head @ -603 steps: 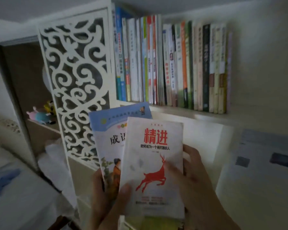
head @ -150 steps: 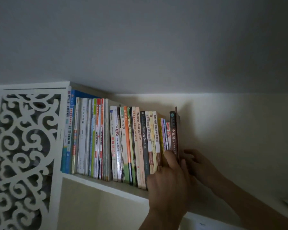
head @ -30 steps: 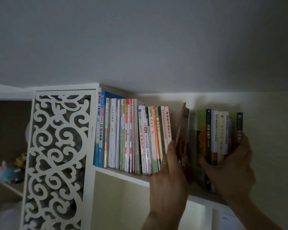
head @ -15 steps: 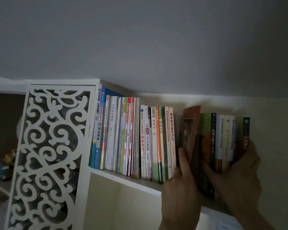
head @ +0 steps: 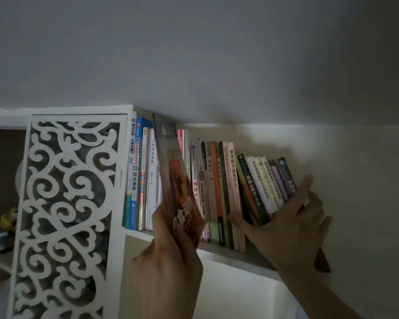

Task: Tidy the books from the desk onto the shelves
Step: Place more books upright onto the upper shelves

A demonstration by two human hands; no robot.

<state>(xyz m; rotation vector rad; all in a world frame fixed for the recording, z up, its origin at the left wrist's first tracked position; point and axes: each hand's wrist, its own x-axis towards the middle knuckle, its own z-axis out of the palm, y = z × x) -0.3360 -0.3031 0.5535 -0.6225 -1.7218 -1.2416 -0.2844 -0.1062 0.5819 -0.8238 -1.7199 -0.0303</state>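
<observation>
far left: open cubby, dim — small toys [head: 6, 223] on its ledge, colours blurred
panel: white scrollwork panel [head: 67, 215] stands upright just left of the book row, its right edge touching the first spine
shelf: white shelf board [head: 217, 249] runs left to right under the books, tight under the ceiling
upright books: row of upright books [head: 143, 180] starts at the panel — white and blue spines first, then white, red, green, orange ones; they stand straight as far as the cream spine near the middle
left hand: left hand [head: 168, 268] raised in front of the row, fingers curled around the lower end of the orange-brown book [head: 177, 180] — firm grasp, thumb on the near cover
held book: off the shelf, in front of the upright spines, tilted with its top leaning left toward the blue spine; cover print blurred, unreadable
leaning books: leaning group [head: 260, 183] at the right end of the row — dark green spine, then white, yellow, purple, dark ones, all tipped with tops to the left, resting against the cream spine
right hand: right hand [head: 290, 226] spread over the lower part of the leaning group — thumb stretched left by the foot of the dark green spine, fingers straight along the last dark spine; pressing, not clenched
right: bare cream wall [head: 355, 180], no books past the hand
light: low, fine detail soft
</observation>
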